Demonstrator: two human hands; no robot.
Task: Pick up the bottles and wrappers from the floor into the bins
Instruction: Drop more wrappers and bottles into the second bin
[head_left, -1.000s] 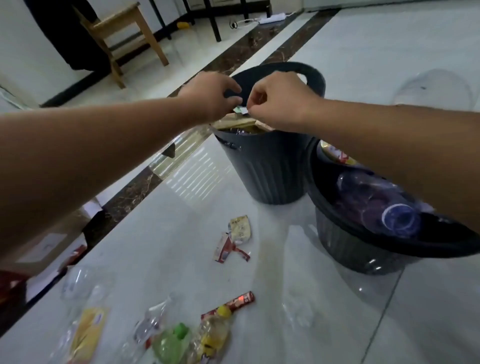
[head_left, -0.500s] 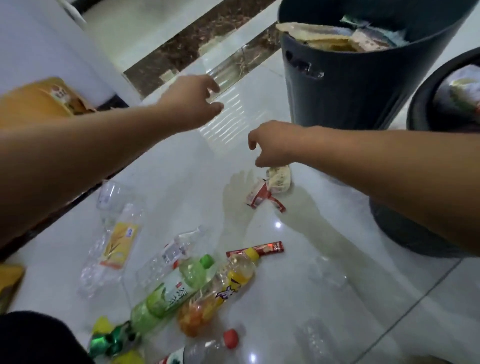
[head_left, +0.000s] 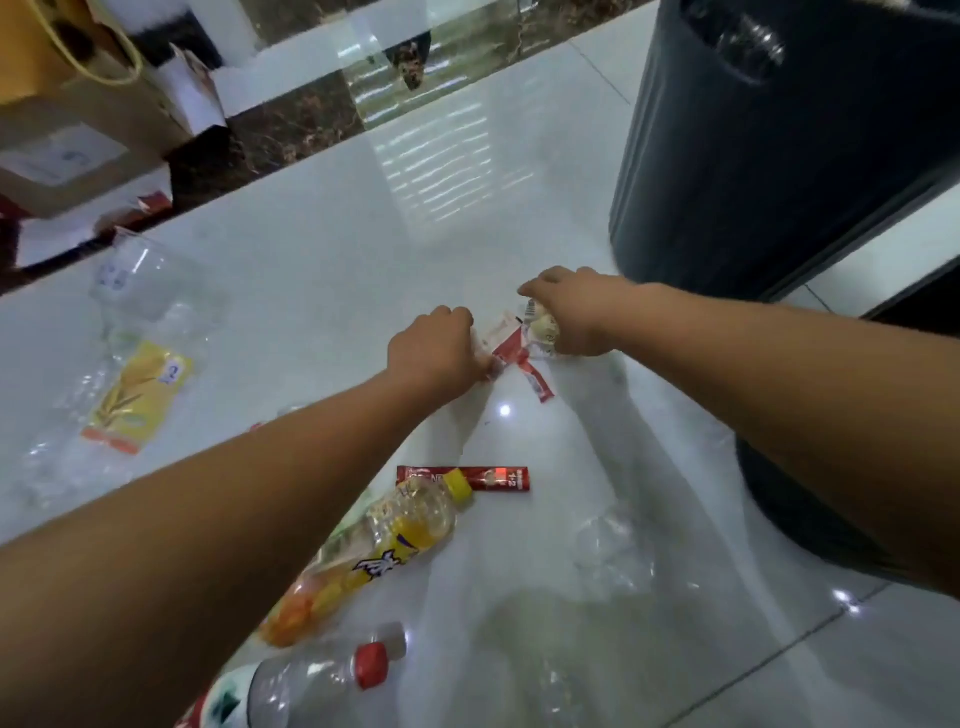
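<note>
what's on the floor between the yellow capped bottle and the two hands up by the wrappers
In the head view, a red stick sachet lies right at the yellow-capped bottle; beyond it is bare tile up to the left hand and right hand.

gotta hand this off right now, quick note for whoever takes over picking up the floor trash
Left hand: closing on the red and white wrapper, still on the floor.
Right hand: on the pale wrapper beside it; grip unclear.
Dark bin stands just right of both.
Left: red stick wrapper, yellow-cap bottle, red-cap bottle, clear yellow-label bottle.
Done: nothing lifted yet here.
</note>
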